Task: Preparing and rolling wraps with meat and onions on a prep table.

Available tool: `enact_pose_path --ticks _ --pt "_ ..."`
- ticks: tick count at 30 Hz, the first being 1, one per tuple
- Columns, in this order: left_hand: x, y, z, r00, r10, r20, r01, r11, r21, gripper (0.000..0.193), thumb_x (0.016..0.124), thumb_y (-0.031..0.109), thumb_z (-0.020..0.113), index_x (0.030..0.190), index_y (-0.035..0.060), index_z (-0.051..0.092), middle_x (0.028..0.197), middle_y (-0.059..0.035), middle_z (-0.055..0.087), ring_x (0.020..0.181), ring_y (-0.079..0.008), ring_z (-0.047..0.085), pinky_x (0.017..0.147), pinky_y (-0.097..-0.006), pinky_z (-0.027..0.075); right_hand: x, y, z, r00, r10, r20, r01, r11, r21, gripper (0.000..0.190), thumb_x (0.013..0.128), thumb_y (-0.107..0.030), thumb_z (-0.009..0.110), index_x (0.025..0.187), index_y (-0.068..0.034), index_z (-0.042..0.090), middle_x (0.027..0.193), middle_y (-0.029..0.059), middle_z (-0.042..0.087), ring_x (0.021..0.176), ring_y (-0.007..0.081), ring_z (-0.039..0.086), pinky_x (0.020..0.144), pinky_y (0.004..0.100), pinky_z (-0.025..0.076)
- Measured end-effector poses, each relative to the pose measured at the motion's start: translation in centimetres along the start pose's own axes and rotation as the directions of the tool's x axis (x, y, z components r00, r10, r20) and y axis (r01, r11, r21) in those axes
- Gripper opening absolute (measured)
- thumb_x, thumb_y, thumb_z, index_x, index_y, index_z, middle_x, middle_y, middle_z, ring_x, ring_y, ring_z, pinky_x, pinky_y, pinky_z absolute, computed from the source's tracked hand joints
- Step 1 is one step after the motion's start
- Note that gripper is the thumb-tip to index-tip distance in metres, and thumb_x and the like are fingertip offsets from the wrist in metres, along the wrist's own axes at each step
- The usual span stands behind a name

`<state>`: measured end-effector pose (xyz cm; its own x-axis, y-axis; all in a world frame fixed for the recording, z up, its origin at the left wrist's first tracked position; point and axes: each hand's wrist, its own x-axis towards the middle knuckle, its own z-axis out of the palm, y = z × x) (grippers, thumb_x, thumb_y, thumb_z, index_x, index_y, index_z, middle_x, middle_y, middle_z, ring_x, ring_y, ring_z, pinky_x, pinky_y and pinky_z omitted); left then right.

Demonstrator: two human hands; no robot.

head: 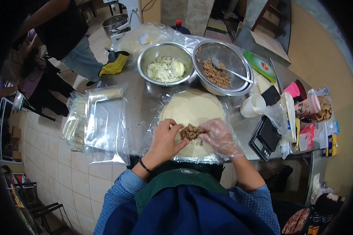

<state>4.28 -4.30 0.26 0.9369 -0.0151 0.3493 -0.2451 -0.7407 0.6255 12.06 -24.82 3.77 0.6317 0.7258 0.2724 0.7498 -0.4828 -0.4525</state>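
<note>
A round stack of thin, pale dough sheets (pixel 194 105) lies on plastic film before me. On its near half is a small heap of cooked ground meat (pixel 191 132). My left hand (pixel 165 136) is bare and rests at the left of the heap, thumb and fingers apart with the meat between their tips. A clear plastic glove covers my right hand (pixel 220 135), whose fingers touch the right end of the heap. Whether they grip any meat is hard to see. Beyond the dough, a metal bowl holds more ground meat (pixel 216 73) and a metal spoon (pixel 232 70).
Sliced onions (pixel 166 69) fill part of a steel bowl (pixel 141 63). Plastic bags (pixel 107 126) with rolled dough lie left, overhanging the table edge. To the right stand a white plastic jug (pixel 251 105), a digital scale (pixel 261 141) and several cups. Another person (pixel 64 32) stands at far left.
</note>
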Motion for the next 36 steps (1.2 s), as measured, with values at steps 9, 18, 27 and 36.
enact_pose_path --ticks 9,18,27,36 --pt "0.4 1.0 -0.6 0.997 -0.075 0.017 0.069 0.974 0.215 0.064 0.056 0.032 0.081 0.111 0.0139 0.053 0.112 -0.0121 0.043 0.104 -0.0299 0.041 0.088 -0.0416 0.03 0.6 1.7 2.0 0.977 -0.09 0.193 0.115 0.986 -0.121 0.029 0.077 -0.014 0.063 0.104 -0.004 0.056 0.093 0.0139 0.057 0.087 0.0311 0.057 0.073 0.0395 0.047" --pt "-0.1 -0.3 -0.2 0.997 -0.058 0.056 0.05 0.988 0.143 0.066 0.055 0.032 0.082 0.112 0.0144 0.054 0.118 -0.0126 0.043 0.109 -0.0318 0.038 0.091 -0.0431 0.03 2.9 1.7 -3.1 0.925 0.365 0.106 -0.339 0.666 0.664 0.014 0.08 -0.008 0.064 0.089 0.002 0.065 0.081 0.0086 0.065 0.074 0.0138 0.062 0.064 0.0256 0.05" --pt "1.4 -0.3 0.4 0.993 0.055 0.103 -0.068 0.99 0.127 0.06 0.059 0.032 0.079 0.112 0.0147 0.058 0.133 -0.019 0.034 0.123 -0.0385 0.028 0.1 -0.0485 0.022 10.4 6.3 -6.5 0.94 -0.205 -0.272 0.007 0.81 -0.587 0.029 0.081 -0.011 0.061 0.109 -0.004 0.06 0.095 0.0105 0.063 0.088 0.0202 0.061 0.08 0.0334 0.049" --pt "2.4 -0.5 -0.4 0.983 -0.03 0.182 0.011 0.994 0.105 0.057 0.058 0.036 0.08 0.108 0.0173 0.06 0.134 -0.0174 0.035 0.127 -0.0383 0.026 0.104 -0.0544 0.018 -0.5 2.8 -1.6 0.971 -0.003 0.239 -0.014 0.997 0.071 0.062 0.066 -0.033 0.075 0.12 -0.009 0.054 0.107 0.0147 0.054 0.103 0.0324 0.051 0.088 0.0389 0.043"
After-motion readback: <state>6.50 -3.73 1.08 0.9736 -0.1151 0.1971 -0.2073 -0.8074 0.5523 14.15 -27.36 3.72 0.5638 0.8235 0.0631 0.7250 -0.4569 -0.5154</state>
